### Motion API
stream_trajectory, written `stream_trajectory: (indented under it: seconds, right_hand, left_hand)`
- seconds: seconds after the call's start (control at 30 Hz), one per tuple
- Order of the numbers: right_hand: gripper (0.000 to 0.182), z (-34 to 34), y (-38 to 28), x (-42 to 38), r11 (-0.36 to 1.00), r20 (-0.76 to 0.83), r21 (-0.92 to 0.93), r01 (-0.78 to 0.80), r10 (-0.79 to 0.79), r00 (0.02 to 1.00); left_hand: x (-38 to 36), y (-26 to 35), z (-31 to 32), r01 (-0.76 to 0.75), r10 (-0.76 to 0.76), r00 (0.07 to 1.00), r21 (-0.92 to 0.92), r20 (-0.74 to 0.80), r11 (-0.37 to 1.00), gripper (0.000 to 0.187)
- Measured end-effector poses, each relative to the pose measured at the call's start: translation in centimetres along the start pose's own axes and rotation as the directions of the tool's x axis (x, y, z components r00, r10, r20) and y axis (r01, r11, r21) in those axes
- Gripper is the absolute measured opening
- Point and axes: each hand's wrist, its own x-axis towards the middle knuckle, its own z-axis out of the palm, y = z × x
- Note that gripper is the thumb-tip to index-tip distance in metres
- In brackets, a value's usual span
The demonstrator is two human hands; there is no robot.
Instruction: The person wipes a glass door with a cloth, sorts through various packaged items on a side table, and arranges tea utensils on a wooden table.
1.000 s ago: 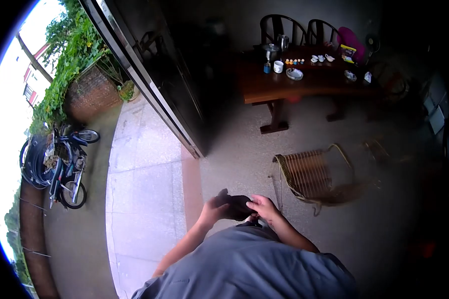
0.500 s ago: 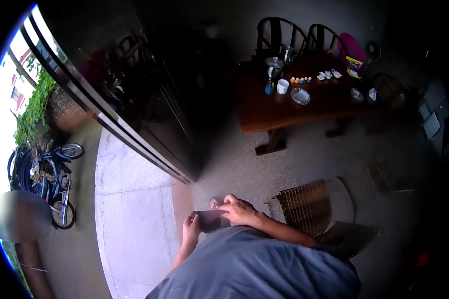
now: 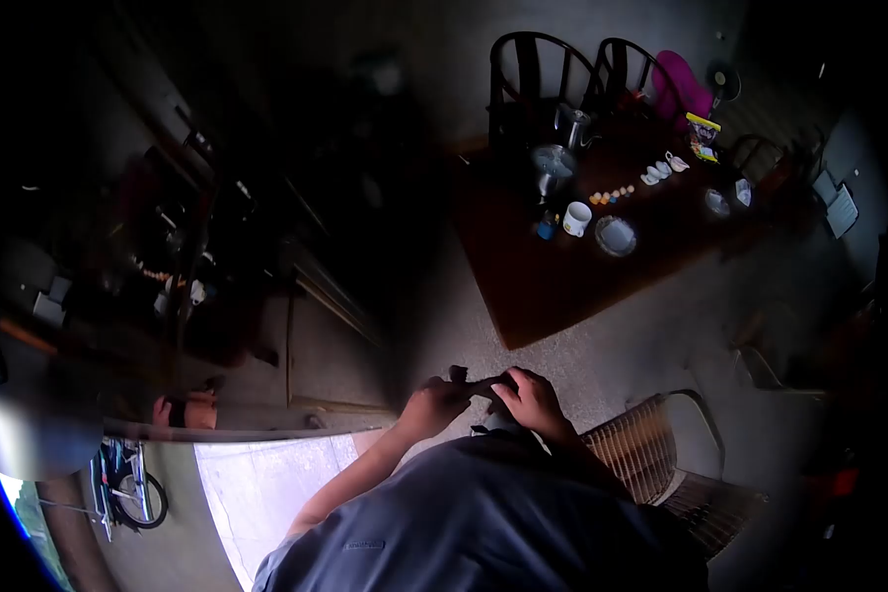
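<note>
My left hand [image 3: 432, 408] is closed on one side of a dark object [image 3: 480, 386] in front of my body. My right hand [image 3: 531, 399] has its fingers closed on the other side of it. The object looks dark and thin, and its details are lost in shadow. Below both hands is my grey shirt [image 3: 464, 513].
A dark wooden table [image 3: 523, 296] stands ahead, bearing a white mug [image 3: 577, 218], a glass dish [image 3: 617, 236] and small cups. Chairs stand behind it. A woven chair [image 3: 636, 449] is close on my right. Glass door panels and a bicycle [image 3: 138, 493] are at left.
The view has turned toward the room, and less of the outdoors shows. My hands have risen, with my left hand now wrapped further over the dark object.
</note>
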Motion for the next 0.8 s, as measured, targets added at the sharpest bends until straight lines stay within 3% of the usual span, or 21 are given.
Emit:
stream_trajectory:
  seconds: [0.03,0.07,0.13,0.2,0.27,0.37,0.4,0.5,0.53,0.63,0.67,0.7,0.77,0.8]
  right_hand:
    - [0.033,-0.1,0.8,1.6,0.999,0.042,-0.010,-0.033,0.033,0.999]
    - [0.035,0.3,2.0,3.5,0.997,0.058,-0.022,-0.071,0.072,0.996]
    - [0.040,0.9,4.3,7.6,0.977,0.133,0.036,-0.208,0.202,0.970]
    - [0.044,1.7,5.6,12.0,0.947,0.136,0.148,-0.286,0.267,0.954]
    - [0.048,2.7,6.2,16.4,0.907,0.116,0.269,-0.323,0.302,0.946]
    - [0.049,3.0,6.5,22.9,0.759,0.236,0.514,-0.400,0.323,0.916]
    - [0.047,2.4,6.0,24.9,0.640,0.378,0.574,-0.511,0.346,0.859]
    - [0.046,1.4,4.5,29.8,0.367,0.485,0.688,-0.626,0.409,0.773]
    - [0.040,1.1,4.9,31.1,0.242,0.523,0.746,-0.621,0.365,0.771]
    - [0.040,3.4,8.2,35.3,0.333,0.382,0.816,-0.473,0.302,0.873]
    - [0.045,4.4,9.7,36.5,0.407,0.350,0.810,-0.423,0.244,0.904]
    - [0.038,3.4,8.6,37.6,0.312,0.401,0.806,-0.503,0.339,0.851]
    - [0.029,2.9,8.1,39.5,0.520,0.210,0.720,-0.459,0.468,0.859]
    - [0.027,4.5,11.0,39.5,0.611,0.030,0.682,-0.402,0.526,0.850]
  left_hand:
    - [2.3,-1.6,-0.2,-0.004,0.005,1.000,0.066,-0.009,0.998,0.024]
    - [4.5,-2.0,-1.0,-0.116,0.143,0.981,0.195,-0.130,0.974,0.023]
    - [8.4,-2.7,-2.3,-0.256,0.424,0.852,0.464,-0.305,0.848,0.023]
    - [12.1,-1.6,-4.5,-0.070,0.100,0.984,0.192,-0.148,0.979,0.023]
    - [14.8,1.0,-7.0,0.185,-0.185,0.983,-0.017,0.011,0.983,0.024]
    - [20.4,-0.2,-8.0,0.133,-0.134,0.991,0.087,0.003,0.987,0.022]
    - [22.1,-0.8,-8.5,0.003,-0.004,1.000,0.127,0.011,0.992,0.023]
    - [27.6,-2.1,-9.9,-0.064,0.067,0.998,0.149,-0.011,0.987,0.026]
    - [29.5,-2.8,-10.8,-0.082,0.071,0.995,0.165,0.075,0.983,0.029]
    - [34.3,-0.7,-15.2,-0.166,0.112,0.959,0.192,0.261,0.967,0.032]
    - [36.2,-2.6,-15.0,-0.215,0.168,0.941,0.136,0.293,0.967,0.030]
    - [39.2,-5.6,-14.6,-0.196,0.141,0.884,0.078,0.446,0.978,0.032]
    - [44.1,-7.3,-16.6,0.003,0.045,0.756,-0.072,0.653,0.997,0.033]
    - [46.1,-9.7,-16.4,0.011,0.073,0.818,-0.143,0.570,0.990,0.037]
